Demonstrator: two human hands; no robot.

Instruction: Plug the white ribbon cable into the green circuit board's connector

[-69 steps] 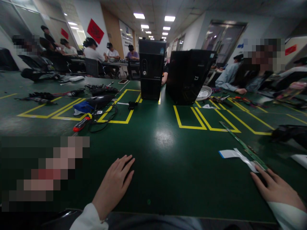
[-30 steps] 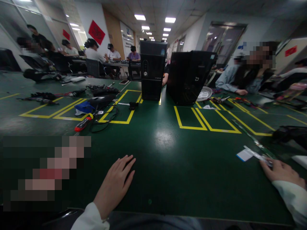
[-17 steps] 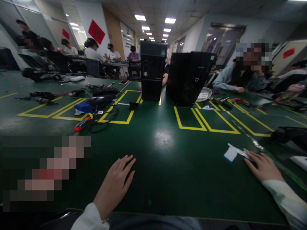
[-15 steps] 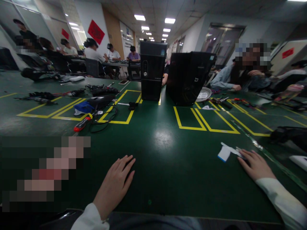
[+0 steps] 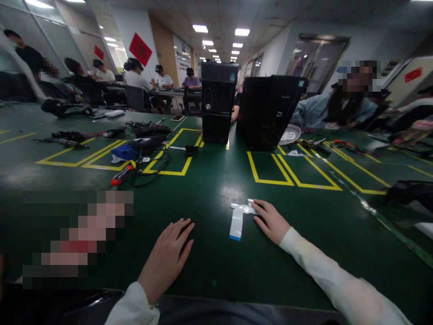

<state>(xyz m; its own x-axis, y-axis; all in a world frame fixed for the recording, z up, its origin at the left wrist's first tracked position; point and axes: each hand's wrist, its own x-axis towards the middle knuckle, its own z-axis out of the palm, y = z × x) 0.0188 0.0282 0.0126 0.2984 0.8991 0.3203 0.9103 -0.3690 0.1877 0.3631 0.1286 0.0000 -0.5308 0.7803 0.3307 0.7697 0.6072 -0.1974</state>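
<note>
My left hand (image 5: 166, 259) lies flat and open on the green table (image 5: 216, 266), palm down, holding nothing. My right hand (image 5: 271, 221) rests on the table near the middle, its fingertips pressed on one end of a white flat ribbon cable (image 5: 237, 218) with a blue tip. The cable is bent in an L and lies flat just left of that hand. Both sleeves are white.
Two black computer towers (image 5: 216, 103) (image 5: 269, 111) stand at the table's far middle. Cables, a blue cloth and a red-handled screwdriver (image 5: 122, 174) lie to the left inside yellow taped boxes. A thin green strip (image 5: 385, 222) lies at right. Other people sit around the table.
My right hand has slid the ribbon cable from the far right to the middle of the table, away from the green strip. My left hand has stayed in place.
</note>
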